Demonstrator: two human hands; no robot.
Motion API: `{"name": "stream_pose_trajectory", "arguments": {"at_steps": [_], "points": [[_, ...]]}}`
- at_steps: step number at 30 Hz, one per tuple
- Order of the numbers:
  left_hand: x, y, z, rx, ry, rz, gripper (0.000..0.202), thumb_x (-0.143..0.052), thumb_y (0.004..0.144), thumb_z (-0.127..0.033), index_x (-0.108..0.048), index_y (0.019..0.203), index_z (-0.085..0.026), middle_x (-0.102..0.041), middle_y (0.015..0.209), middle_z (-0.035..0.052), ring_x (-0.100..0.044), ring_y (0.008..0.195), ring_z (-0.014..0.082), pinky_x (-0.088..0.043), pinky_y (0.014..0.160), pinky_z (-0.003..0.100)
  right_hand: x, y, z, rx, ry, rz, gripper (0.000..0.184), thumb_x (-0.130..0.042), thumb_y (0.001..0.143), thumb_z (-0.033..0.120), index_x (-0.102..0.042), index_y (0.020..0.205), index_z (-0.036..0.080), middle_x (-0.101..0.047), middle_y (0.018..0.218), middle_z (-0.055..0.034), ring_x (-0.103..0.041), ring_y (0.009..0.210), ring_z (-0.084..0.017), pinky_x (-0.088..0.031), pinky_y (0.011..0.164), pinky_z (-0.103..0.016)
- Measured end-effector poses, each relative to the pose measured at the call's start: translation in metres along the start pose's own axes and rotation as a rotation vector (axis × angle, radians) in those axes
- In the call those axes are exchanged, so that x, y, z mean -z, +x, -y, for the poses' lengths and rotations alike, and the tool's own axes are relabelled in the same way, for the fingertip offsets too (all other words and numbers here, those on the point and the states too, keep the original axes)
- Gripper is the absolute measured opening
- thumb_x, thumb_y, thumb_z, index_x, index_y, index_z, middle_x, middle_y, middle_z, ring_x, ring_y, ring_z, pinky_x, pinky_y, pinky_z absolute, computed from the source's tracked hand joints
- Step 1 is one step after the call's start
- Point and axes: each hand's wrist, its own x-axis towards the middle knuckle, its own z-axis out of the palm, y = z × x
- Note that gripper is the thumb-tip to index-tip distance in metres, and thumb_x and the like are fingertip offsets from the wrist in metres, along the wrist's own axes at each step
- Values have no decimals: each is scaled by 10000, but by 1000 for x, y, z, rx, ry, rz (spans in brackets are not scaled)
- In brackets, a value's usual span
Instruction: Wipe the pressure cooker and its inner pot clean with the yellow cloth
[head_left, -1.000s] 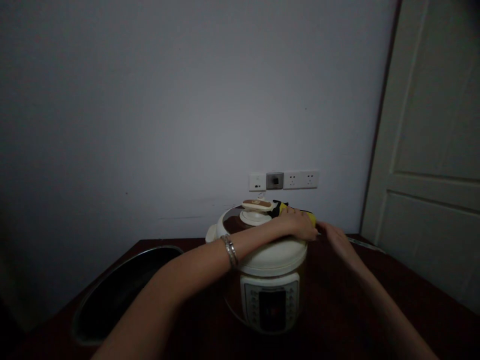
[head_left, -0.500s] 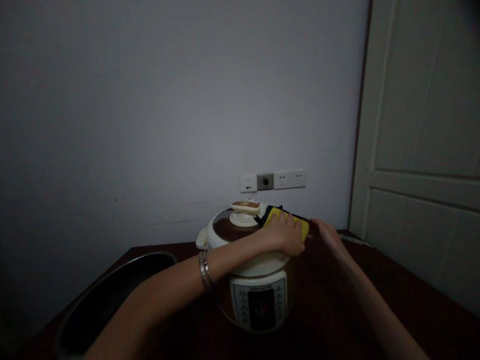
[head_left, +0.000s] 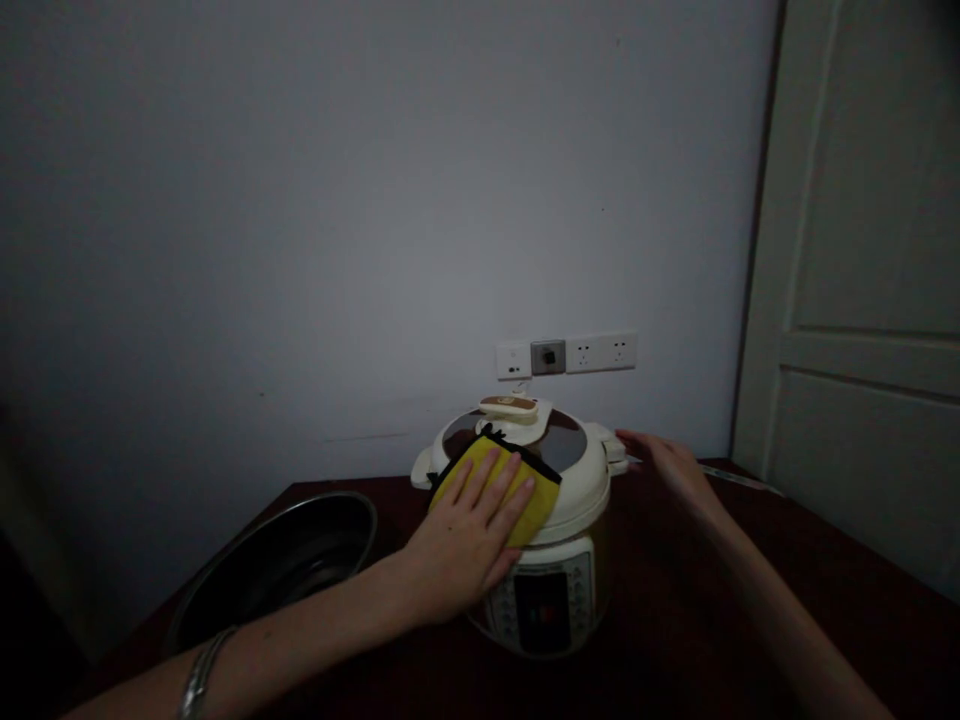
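Note:
A white electric pressure cooker (head_left: 574,520) with a brown glossy lid top and a dark front display stands on the table. My left hand (head_left: 469,530) lies with spread fingers on a yellow cleaning cloth (head_left: 540,513) edged in black, pressing it against the front left of the lid. A metal bracelet (head_left: 201,680) circles my left wrist. My right hand (head_left: 675,475) is at the cooker's right side handle (head_left: 613,455), fingers stretched toward it and apart from the thumb; whether they touch it is unclear.
A large dark pan (head_left: 300,540) sits left of the cooker on the dark red table (head_left: 690,600). Wall sockets (head_left: 600,352) are behind the cooker. A pale door (head_left: 870,370) stands at right, and a flat strip (head_left: 739,480) lies near the table's back edge.
My left hand has slid the cloth from the lid's right side to its front left. The right hand stays near the right handle. The view has shifted slightly left.

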Motion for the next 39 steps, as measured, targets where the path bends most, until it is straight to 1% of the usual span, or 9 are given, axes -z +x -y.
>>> {"name": "stream_pose_trajectory", "arguments": {"at_steps": [6,11,15,18,22,25,30,35,39], "points": [[-20,-20,43,383,-405,-3,674,-197,914,-481,6,1449,-124,59,1521,93,71,1384,220,-72,1132,417,-3,-4,1,49,-98,-19,232,-490,738,251,-705,789,181,-715,945,-67,-654,915,-206,-536,742,-288],[-41,10,90,619,-849,-33,685,-150,905,-492,-60,1442,-79,-25,1525,102,-27,1393,180,-61,1129,337,-4,-4,1,88,-171,-30,256,-476,713,268,-715,762,191,-725,887,-45,-656,902,-216,-509,819,-315],[-56,50,130,551,-1046,-76,578,-240,900,-471,-390,1335,-121,-374,1426,98,-290,1324,224,-152,1108,361,-7,-8,7,94,-207,-56,257,-485,702,287,-719,749,192,-728,850,-41,-655,895,-223,-486,862,-330],[-65,77,151,517,-1242,37,518,-336,872,-487,-549,1179,-128,-589,1219,94,-485,1156,249,-309,1022,364,-9,-10,10,95,-197,-66,248,-490,695,287,-719,729,198,-728,831,-44,-659,874,-226,-499,833,-330],[-79,104,162,643,-1545,227,414,-494,797,-441,-614,1030,-120,-692,942,85,-602,890,225,-431,861,347,-10,-9,8,124,-185,-71,242,-489,690,300,-715,688,213,-729,821,-36,-658,885,-227,-521,778,-308],[-85,113,164,603,-1689,255,340,-554,766,-378,-629,982,-126,-698,888,86,-601,800,200,-443,821,339,-10,-8,6,131,-176,-77,253,-497,685,322,-720,717,208,-729,833,-39,-661,863,-224,-530,731,-291],[-77,94,164,563,-1656,287,366,-555,780,-421,-631,994,-133,-693,936,95,-588,855,196,-432,836,327,-10,-8,6,113,-197,-85,258,-503,683,336,-719,731,205,-727,831,-41,-662,831,-217,-516,767,-301],[-52,48,160,615,-1437,315,440,-448,827,-533,-625,1013,-176,-669,1057,72,-589,919,191,-430,852,307,-8,-8,5,91,-230,-81,290,-487,684,351,-713,779,195,-723,860,-43,-651,877,-223,-495,818,-314],[-42,11,143,569,-1263,285,604,-298,851,-606,-545,1175,-160,-569,1246,103,-506,1134,219,-369,970,349,-5,-6,0,94,-266,-72,308,-490,679,381,-707,794,195,-720,893,-43,-639,919,-243,-460,882,-357]]}}
